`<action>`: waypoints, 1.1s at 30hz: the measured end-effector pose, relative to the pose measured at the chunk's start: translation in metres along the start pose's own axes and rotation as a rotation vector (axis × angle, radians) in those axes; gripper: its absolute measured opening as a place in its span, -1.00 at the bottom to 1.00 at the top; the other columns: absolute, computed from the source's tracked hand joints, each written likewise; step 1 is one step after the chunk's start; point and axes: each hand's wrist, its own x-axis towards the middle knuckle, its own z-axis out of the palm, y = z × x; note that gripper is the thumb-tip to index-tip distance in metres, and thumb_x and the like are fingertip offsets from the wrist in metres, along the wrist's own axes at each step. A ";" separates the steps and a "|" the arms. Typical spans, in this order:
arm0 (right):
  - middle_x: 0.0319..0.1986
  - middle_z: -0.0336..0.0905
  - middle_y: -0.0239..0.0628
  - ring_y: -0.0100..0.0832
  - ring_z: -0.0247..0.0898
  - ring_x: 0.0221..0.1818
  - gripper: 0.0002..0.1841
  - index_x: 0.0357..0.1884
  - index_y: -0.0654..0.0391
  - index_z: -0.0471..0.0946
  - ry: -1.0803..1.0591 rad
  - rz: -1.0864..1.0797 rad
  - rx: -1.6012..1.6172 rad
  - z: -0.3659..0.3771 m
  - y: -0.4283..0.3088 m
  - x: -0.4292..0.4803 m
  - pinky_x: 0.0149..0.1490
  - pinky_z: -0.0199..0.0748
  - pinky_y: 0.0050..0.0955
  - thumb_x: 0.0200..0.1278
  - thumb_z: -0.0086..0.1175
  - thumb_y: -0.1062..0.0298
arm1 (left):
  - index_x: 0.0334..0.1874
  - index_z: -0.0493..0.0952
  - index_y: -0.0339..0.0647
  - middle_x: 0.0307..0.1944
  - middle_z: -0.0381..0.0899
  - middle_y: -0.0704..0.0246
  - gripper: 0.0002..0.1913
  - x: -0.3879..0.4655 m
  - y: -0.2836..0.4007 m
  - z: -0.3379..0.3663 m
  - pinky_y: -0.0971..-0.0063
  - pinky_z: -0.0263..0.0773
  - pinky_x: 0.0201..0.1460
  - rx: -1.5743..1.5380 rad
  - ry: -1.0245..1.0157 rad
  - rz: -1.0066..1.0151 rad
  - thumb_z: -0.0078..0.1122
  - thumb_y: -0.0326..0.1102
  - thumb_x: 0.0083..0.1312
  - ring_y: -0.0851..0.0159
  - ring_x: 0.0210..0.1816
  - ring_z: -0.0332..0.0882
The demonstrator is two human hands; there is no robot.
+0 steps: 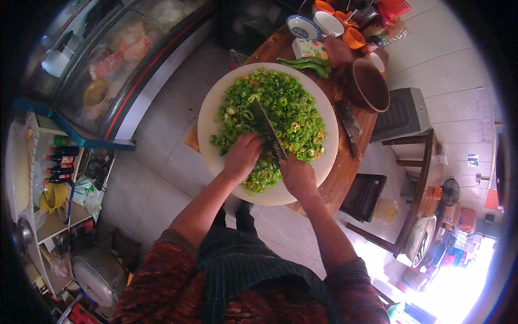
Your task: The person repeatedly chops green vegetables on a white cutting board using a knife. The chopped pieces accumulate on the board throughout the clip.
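Note:
A thick round pale cutting board (207, 117) bears a broad heap of chopped green peppers (299, 117) with a few orange bits. My right hand (298, 175) grips a wide-bladed cleaver (269, 129) close to the heap's near side, its blade pointing away from me over the peppers. Beside the blade, my left hand (244, 156) has its fingertips at the blade's left face; whether they press on it or on peppers cannot be told. Whole long green peppers (307, 65) lie just beyond the board's far edge.
On the wooden table (338, 182), a second cleaver (348, 119) and a brown bowl (370, 85) lie right of the board. A small carton (309, 48) and several bowls stand behind. A glass display case (121, 65) is at left, shelves (56, 218) below it.

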 end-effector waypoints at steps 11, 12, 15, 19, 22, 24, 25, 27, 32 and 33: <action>-0.51 0.53 0.17 0.20 0.51 -0.36 -0.72 -0.21 0.20 0.40 -0.031 0.033 0.084 -0.002 0.004 -0.004 -0.23 0.45 0.12 0.35 -0.08 0.15 | -0.30 0.51 -0.22 -0.16 0.51 0.23 -0.87 -0.002 -0.006 0.001 0.23 0.45 -0.06 0.000 -0.031 0.026 0.25 -0.46 0.12 0.00 -0.12 0.49; -0.51 0.54 0.17 0.20 0.51 -0.36 -0.72 -0.21 0.20 0.40 -0.017 0.008 0.089 -0.002 0.004 -0.001 -0.23 0.45 0.11 0.35 -0.07 0.15 | -0.30 0.52 -0.22 -0.16 0.51 0.24 -0.87 -0.001 -0.006 0.000 0.23 0.45 -0.06 -0.001 -0.031 0.040 0.25 -0.47 0.12 0.00 -0.12 0.49; -0.50 0.54 0.16 0.19 0.52 -0.35 -0.71 -0.20 0.21 0.40 -0.008 0.040 0.081 -0.016 0.008 -0.010 -0.21 0.45 0.10 0.34 -0.07 0.14 | -0.29 0.53 -0.21 -0.15 0.53 0.24 -0.88 -0.003 -0.004 0.000 0.24 0.45 -0.01 0.081 -0.044 0.037 0.23 -0.45 0.14 0.02 -0.09 0.48; -0.51 0.55 0.14 0.19 0.52 -0.34 -0.69 -0.20 0.22 0.40 -0.015 0.063 0.119 -0.028 0.010 -0.036 -0.20 0.46 0.09 0.35 -0.07 0.12 | -0.27 0.53 -0.20 -0.09 0.53 0.23 -0.88 -0.010 -0.005 -0.001 0.20 0.45 0.01 0.041 0.000 0.051 0.20 -0.41 0.17 0.02 -0.06 0.48; -0.50 0.55 0.14 0.18 0.52 -0.34 -0.68 -0.21 0.22 0.40 -0.029 0.008 0.061 -0.012 0.002 -0.025 -0.20 0.45 0.09 0.36 -0.08 0.11 | -0.25 0.52 -0.19 -0.07 0.52 0.22 -0.88 -0.013 -0.008 0.000 0.19 0.47 -0.02 0.037 -0.039 -0.001 0.19 -0.40 0.18 0.00 -0.06 0.48; -0.49 0.55 0.13 0.18 0.52 -0.34 -0.69 -0.21 0.22 0.40 -0.024 -0.017 0.044 0.001 -0.005 -0.009 -0.20 0.45 0.09 0.37 -0.09 0.12 | -0.23 0.52 -0.19 -0.06 0.52 0.22 -0.87 -0.013 -0.008 0.001 0.19 0.49 -0.05 0.084 -0.079 0.014 0.19 -0.42 0.18 -0.01 -0.08 0.50; -0.49 0.55 0.13 0.18 0.51 -0.35 -0.69 -0.21 0.22 0.40 -0.005 -0.014 0.062 0.004 -0.008 -0.002 -0.21 0.45 0.09 0.37 -0.09 0.12 | -0.22 0.51 -0.20 -0.07 0.52 0.21 -0.87 -0.013 -0.007 0.001 0.19 0.49 -0.06 0.072 -0.065 0.002 0.18 -0.43 0.18 -0.02 -0.08 0.50; -0.48 0.55 0.13 0.18 0.51 -0.35 -0.69 -0.21 0.22 0.40 0.019 -0.015 0.086 0.002 -0.009 0.003 -0.20 0.45 0.09 0.37 -0.09 0.13 | -0.21 0.51 -0.21 -0.09 0.52 0.20 -0.86 -0.011 -0.005 0.001 0.20 0.48 -0.09 0.044 -0.025 -0.015 0.16 -0.45 0.18 -0.03 -0.09 0.50; -0.47 0.54 0.15 0.20 0.50 -0.33 -0.68 -0.20 0.24 0.40 0.036 -0.034 0.098 -0.022 0.003 -0.024 -0.18 0.44 0.12 0.36 -0.09 0.12 | -0.23 0.47 -0.25 -0.12 0.50 0.17 -0.85 -0.012 -0.001 0.001 0.18 0.47 -0.11 -0.085 0.043 -0.117 0.16 -0.46 0.16 -0.07 -0.11 0.49; -0.47 0.54 0.15 0.20 0.50 -0.33 -0.68 -0.20 0.24 0.40 0.018 -0.008 0.098 -0.021 0.003 -0.027 -0.18 0.43 0.12 0.36 -0.09 0.12 | -0.24 0.47 -0.26 -0.13 0.49 0.16 -0.85 -0.013 -0.001 0.002 0.17 0.46 -0.11 -0.117 0.056 -0.115 0.16 -0.47 0.15 -0.08 -0.12 0.49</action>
